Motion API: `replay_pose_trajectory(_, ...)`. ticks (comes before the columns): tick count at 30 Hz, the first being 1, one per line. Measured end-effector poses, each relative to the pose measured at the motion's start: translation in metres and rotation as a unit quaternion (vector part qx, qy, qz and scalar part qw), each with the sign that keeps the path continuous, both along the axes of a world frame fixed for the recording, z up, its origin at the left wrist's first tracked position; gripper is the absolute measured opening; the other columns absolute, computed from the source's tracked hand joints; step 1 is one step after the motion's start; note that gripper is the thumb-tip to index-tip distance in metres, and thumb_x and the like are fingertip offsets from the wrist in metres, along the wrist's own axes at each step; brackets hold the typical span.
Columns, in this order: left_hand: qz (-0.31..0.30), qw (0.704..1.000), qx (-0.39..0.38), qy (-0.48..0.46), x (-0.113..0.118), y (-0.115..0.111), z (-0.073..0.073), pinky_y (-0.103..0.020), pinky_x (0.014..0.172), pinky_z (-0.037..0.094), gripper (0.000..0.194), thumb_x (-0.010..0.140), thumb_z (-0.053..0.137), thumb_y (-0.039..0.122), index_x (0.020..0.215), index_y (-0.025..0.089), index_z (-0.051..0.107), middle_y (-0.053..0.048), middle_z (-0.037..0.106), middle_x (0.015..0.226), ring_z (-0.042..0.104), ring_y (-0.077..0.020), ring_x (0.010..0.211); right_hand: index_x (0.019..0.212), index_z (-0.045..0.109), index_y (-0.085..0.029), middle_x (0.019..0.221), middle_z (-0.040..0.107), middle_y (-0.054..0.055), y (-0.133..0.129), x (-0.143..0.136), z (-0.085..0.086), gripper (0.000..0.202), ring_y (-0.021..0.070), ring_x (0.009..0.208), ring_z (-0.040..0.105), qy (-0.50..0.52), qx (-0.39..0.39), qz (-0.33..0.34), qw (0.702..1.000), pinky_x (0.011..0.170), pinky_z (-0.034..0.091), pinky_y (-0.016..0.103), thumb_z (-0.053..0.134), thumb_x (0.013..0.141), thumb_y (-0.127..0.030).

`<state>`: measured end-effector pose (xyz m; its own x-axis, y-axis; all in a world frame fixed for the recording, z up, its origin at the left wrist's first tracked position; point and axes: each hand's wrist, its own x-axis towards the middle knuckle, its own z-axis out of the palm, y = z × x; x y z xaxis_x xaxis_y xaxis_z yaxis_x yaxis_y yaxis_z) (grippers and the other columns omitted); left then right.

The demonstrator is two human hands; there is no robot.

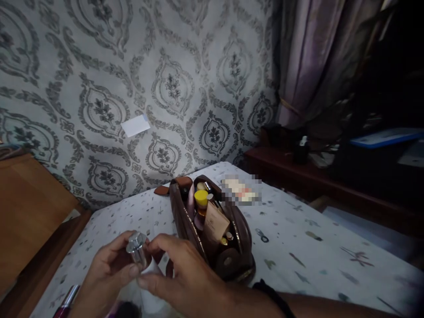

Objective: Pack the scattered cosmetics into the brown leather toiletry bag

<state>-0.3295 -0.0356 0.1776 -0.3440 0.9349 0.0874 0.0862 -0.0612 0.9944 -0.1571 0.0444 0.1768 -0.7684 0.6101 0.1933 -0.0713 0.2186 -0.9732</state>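
In the lower left of the view, my left hand [104,269] is closed around a small bottle with a shiny faceted silver cap [137,244], held tilted. Pressed up against the bottle, my right hand [182,271] pinches a soft-looking white piece [151,270], perhaps tissue; fingers partly cover it. Just beyond my hands stands an unzipped brown cosmetic bag [243,229]. Inside it are a yellow-lidded container [201,198], a beige packet [216,222] and several small tubes and bottles. A silver-capped dark red bottle [68,300] is beside my left wrist.
A white patterned cloth [294,238] covers the surface below. Behind the bag lies a blurred-out flat item [241,189]. Patterned wallpaper with a white card [135,126] rises behind. Wooden furniture [36,212] borders the left; a dark red shelf [274,161] stands to the right.
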Motion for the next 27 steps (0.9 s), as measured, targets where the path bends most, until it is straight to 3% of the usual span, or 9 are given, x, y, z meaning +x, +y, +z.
replay_pose_trajectory(6, -0.026, 0.996, 0.08, 0.021, 0.01, 0.038, 0.033, -0.028, 0.057, 0.054, 0.042, 0.056, 0.091, 0.04, 0.091, 0.026, 0.076, -0.004, 0.07, 0.076, 0.064, -0.0207, 0.066, 0.088, 0.068, -0.022, 0.077, 0.063, -0.004, 0.04, 0.023, 0.04, 0.015, 0.0121, 0.069, 0.054, 0.051, 0.087, 0.025, 0.995, 0.059, 0.039, 0.023, 0.074, 0.08, -0.033)
replay_pose_trajectory(12, -0.025, 0.992, 0.119, 0.024, 0.037, 0.089, 0.056, -0.028, 0.07, 0.055, 0.034, 0.06, 0.09, 0.039, 0.086, 0.023, 0.074, -0.003, 0.069, 0.079, 0.066, -0.0204, 0.079, 0.078, 0.063, -0.018, 0.071, 0.058, -0.004, 0.093, 0.021, 0.043, 0.012, 0.0113, 0.069, 0.054, 0.123, 0.061, 0.032, 0.99, 0.063, 0.043, 0.023, 0.073, 0.076, -0.023)
replay_pose_trajectory(15, -0.048, 0.992, 0.114, 0.031, 0.04, 0.111, 0.059, -0.025, 0.07, 0.054, 0.033, 0.062, 0.089, 0.037, 0.086, 0.02, 0.073, -0.003, 0.07, 0.082, 0.065, -0.0181, 0.081, 0.078, 0.062, -0.017, 0.07, 0.059, -0.004, 0.114, 0.019, 0.039, 0.012, 0.0112, 0.068, 0.056, 0.128, 0.031, 0.045, 0.99, 0.067, 0.046, 0.025, 0.072, 0.075, -0.023)
replay_pose_trajectory(21, -0.064, 0.988, 0.109, 0.083, 0.035, 0.136, 0.057, -0.021, 0.055, 0.045, 0.031, 0.067, 0.084, 0.04, 0.078, 0.015, 0.069, -0.002, 0.067, 0.074, 0.056, -0.0118, 0.064, 0.081, 0.063, -0.015, 0.072, 0.064, -0.003, 0.141, 0.021, 0.032, 0.01, 0.0107, 0.068, 0.059, 0.12, 0.028, 0.083, 0.989, 0.067, 0.048, 0.025, 0.07, 0.076, -0.021)
replay_pose_trajectory(25, -0.052, 0.989, 0.112, 0.085, 0.032, 0.143, 0.055, -0.022, 0.059, 0.046, 0.029, 0.072, 0.082, 0.039, 0.081, 0.015, 0.068, -0.002, 0.068, 0.077, 0.058, -0.0121, 0.066, 0.093, 0.069, -0.014, 0.082, 0.069, 0.0, 0.17, 0.024, 0.032, 0.016, 0.0123, 0.07, 0.064, 0.073, 0.092, 0.151, 0.981, 0.068, 0.049, 0.026, 0.062, 0.084, -0.024)
replay_pose_trajectory(27, -0.036, 0.987, 0.12, 0.099, 0.03, 0.146, 0.055, -0.021, 0.06, 0.046, 0.028, 0.073, 0.081, 0.038, 0.078, 0.016, 0.066, 0.0, 0.066, 0.074, 0.057, -0.0113, 0.065, 0.099, 0.071, -0.014, 0.085, 0.071, 0.002, 0.187, 0.025, 0.032, 0.022, 0.0128, 0.066, 0.064, 0.009, 0.188, 0.149, 0.971, 0.066, 0.049, 0.026, 0.055, 0.086, -0.018)
